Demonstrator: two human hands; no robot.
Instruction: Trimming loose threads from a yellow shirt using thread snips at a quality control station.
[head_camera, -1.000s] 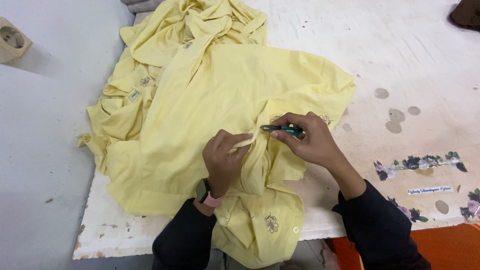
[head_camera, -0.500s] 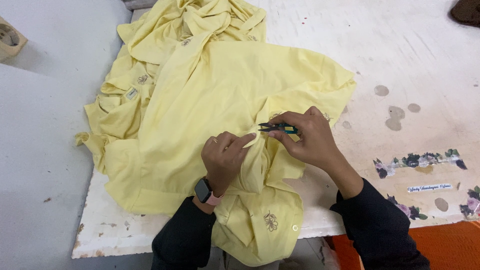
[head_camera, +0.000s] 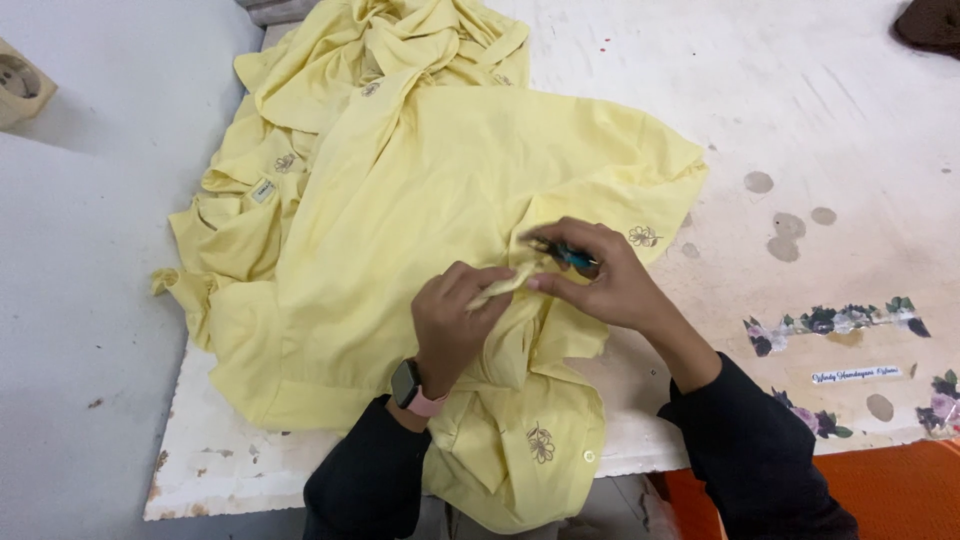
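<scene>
The left hand (head_camera: 455, 320) has its grip pressed together on a small fold of the yellow shirt (head_camera: 450, 200), pinching the cloth up off the pile so a narrow ridge of it stands between both hands. The right hand (head_camera: 600, 280) meets it from the other side, fingers closed around a small teal-handled clipper (head_camera: 572, 257) whose tip sits right at that pinched ridge, touching or just short of it; I cannot tell which, as the spot is blurred. The shirt lies spread across the near left part of the counter (head_camera: 820, 130), heaped with more yellow garments (head_camera: 400, 40) toward the far edge, and one part with a small flower emblem hangs over the near edge between the person's dark sleeves. A watch with a pink strap (head_camera: 412, 390) shows on the left wrist. To the right of the hands the counter runs open and bare of cloth, a worn white top with round stains and strips of flower-printed tape (head_camera: 835, 320) near the front. Left of the counter is pale grey floor, with a tape roll (head_camera: 20, 85) at the far left and an orange surface (head_camera: 890, 490) below the counter's right front edge.
</scene>
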